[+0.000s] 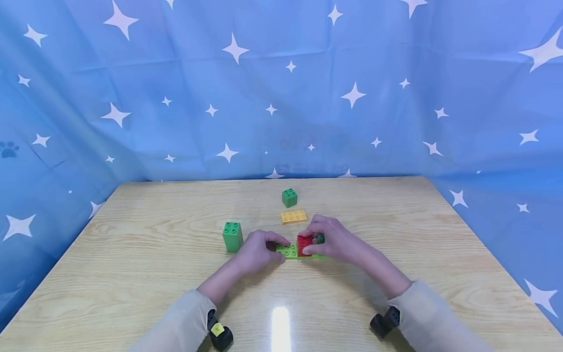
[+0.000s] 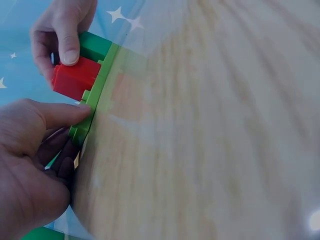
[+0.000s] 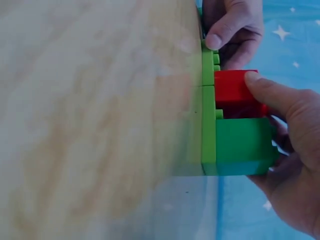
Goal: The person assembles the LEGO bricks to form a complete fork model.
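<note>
Two light green plates (image 3: 208, 130) lie end to end on the table, the seam between them visible in the right wrist view. A red brick (image 1: 303, 246) sits over that seam, and a green brick (image 3: 245, 145) stands on the right-hand plate. My right hand (image 1: 334, 239) pinches the red brick between thumb and fingers from above. At the left end, my left hand (image 1: 259, 252) holds the left plate, its thumb on the near side and its fingers behind. In the head view the right hand hides most of the green brick.
Left of my left hand stands a tall green block (image 1: 233, 237). Behind the plates lies a flat yellow-orange plate (image 1: 293, 216), and beyond it a small green brick (image 1: 289, 197). A blue star-patterned curtain (image 1: 281, 98) hangs at the wooden table's (image 1: 154, 234) back edge.
</note>
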The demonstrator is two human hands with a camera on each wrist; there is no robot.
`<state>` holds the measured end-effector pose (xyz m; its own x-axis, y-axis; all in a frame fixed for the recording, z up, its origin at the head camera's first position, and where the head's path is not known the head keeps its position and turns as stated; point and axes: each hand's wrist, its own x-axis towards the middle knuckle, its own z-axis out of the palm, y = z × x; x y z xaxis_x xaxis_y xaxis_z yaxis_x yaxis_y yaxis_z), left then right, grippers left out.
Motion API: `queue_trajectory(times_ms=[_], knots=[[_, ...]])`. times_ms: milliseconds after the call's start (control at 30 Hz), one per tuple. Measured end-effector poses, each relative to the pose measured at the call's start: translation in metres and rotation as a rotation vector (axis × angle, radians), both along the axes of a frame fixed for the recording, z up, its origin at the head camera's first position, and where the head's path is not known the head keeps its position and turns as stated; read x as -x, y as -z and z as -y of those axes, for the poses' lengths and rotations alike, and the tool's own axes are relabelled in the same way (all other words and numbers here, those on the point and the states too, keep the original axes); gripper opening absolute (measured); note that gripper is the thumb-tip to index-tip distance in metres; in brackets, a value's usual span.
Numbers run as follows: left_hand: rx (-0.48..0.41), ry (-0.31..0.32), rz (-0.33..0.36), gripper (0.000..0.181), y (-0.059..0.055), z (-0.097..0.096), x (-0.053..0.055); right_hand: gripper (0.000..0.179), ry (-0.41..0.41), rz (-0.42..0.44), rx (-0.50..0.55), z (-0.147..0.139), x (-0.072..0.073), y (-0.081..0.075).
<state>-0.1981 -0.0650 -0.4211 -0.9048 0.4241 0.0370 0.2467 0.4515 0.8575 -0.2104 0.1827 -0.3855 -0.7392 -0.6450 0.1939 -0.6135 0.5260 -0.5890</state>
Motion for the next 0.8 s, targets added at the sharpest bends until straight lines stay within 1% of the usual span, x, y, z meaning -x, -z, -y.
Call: queue_trajectory(times_ms=[167, 233, 300, 467, 533, 633, 733, 800], knots=[[-0.014, 0.002, 0.001, 0.034, -0.002, 0.001, -0.001, 0.033, 0.002, -0.060, -0.005, 0.001, -0.003, 0.002], [-0.030, -0.014, -0.001, 0.034, -0.002, 0.000, -0.002, 0.033, 0.013, -0.068, -0.009, 0.000, -0.004, 0.002], [-0.053, -0.048, -0.001, 0.034, -0.003, -0.003, -0.001, 0.033, 0.023, -0.062, -0.014, -0.002, -0.006, 0.001], [-0.138, -0.179, -0.004, 0.037, -0.008, -0.010, 0.003, 0.032, 0.031, -0.055, -0.029, -0.003, -0.007, 0.001], [-0.169, -0.220, -0.020, 0.040, -0.010, -0.014, 0.007, 0.033, 0.030, -0.062, -0.037, -0.002, -0.007, 0.000], [-0.215, -0.281, -0.047, 0.043, -0.013, -0.020, 0.016, 0.033, 0.034, -0.071, -0.056, -0.002, -0.008, 0.000], [-0.257, -0.343, -0.068, 0.045, -0.016, -0.025, 0.029, 0.034, 0.034, -0.078, -0.064, -0.001, -0.008, -0.001], [-0.274, -0.385, -0.063, 0.046, -0.018, -0.028, 0.037, 0.034, 0.025, -0.087, -0.065, 0.000, -0.009, -0.001]])
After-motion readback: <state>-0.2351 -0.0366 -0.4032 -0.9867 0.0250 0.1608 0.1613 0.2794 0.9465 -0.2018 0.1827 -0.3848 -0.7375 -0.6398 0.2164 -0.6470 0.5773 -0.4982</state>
